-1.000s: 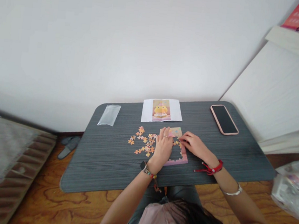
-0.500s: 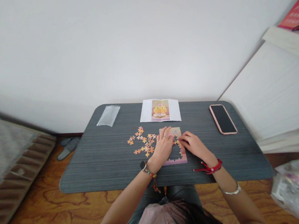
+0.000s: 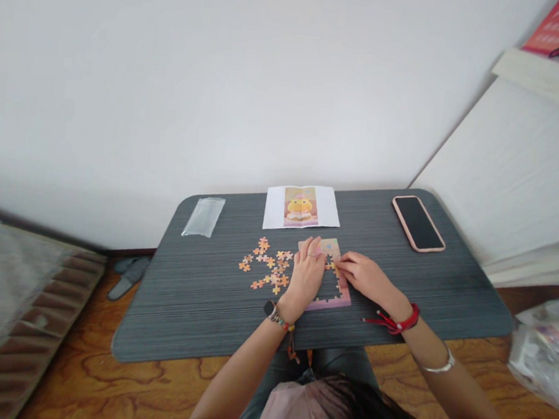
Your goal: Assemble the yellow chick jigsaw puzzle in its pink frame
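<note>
A partly assembled jigsaw puzzle (image 3: 341,302) lies on the dark table, its pinkish border framing an open middle. My left hand (image 3: 307,275) rests flat over the puzzle's left side with fingers stretched out, hiding that part. At the right edge, my right hand (image 3: 360,273) has thumb and fingertips pinched together on the puzzle, by a piece near its upper right inside. The fingertips hide what they hold, if anything. Loose puzzle pieces (image 3: 271,261) in orange and pink lie scattered left of my left hand.
Behind the puzzle lies a folded white sheet (image 3: 274,208) with a picture of a yellow figure. A clear plastic bag (image 3: 203,217) is at the table's back left, a phone (image 3: 419,224) in a pink case at the back right. The wall (image 3: 272,77) stands behind the table (image 3: 190,319).
My right hand has shifted slightly down, its fingertips staying by the puzzle's right side. My left hand stays flat in place. The whole view has moved a touch.
</note>
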A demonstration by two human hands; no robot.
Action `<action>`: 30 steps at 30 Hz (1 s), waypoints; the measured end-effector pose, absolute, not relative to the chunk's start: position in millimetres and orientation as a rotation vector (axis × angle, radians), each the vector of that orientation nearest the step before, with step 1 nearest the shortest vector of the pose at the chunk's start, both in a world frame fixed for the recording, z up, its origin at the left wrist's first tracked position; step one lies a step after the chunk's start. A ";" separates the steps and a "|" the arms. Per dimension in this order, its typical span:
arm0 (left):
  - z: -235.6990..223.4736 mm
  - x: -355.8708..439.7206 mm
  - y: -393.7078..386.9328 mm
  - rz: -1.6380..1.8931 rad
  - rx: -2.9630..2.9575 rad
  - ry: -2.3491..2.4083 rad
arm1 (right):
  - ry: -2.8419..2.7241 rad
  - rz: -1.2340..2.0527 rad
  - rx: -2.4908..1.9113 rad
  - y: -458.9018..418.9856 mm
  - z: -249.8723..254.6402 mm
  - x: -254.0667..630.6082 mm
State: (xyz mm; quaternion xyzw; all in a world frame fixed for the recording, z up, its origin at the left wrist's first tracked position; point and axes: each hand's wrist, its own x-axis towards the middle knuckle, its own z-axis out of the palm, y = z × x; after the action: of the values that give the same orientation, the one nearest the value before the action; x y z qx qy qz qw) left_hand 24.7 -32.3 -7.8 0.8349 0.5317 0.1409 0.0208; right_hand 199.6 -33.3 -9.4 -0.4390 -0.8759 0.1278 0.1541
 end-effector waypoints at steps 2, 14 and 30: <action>-8.0 25.1 -32.4 0.434 2.585 1.653 | -2.564 0.297 -1.266 -35.7 -8.6 199.0; 1.1 7.5 -46.2 0.462 2.559 1.678 | -2.796 -0.030 -1.402 -46.5 6.0 177.1; -0.4 -117.1 -94.4 0.473 2.100 2.246 | -2.654 0.379 -1.077 -30.2 13.8 143.6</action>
State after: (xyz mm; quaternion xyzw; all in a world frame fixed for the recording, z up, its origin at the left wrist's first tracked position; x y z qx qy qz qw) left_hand -117.1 -94.4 -0.4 0.6748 0.7220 0.1520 0.0153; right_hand 143.6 -30.2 13.8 -0.3699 -0.9113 0.1302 0.1256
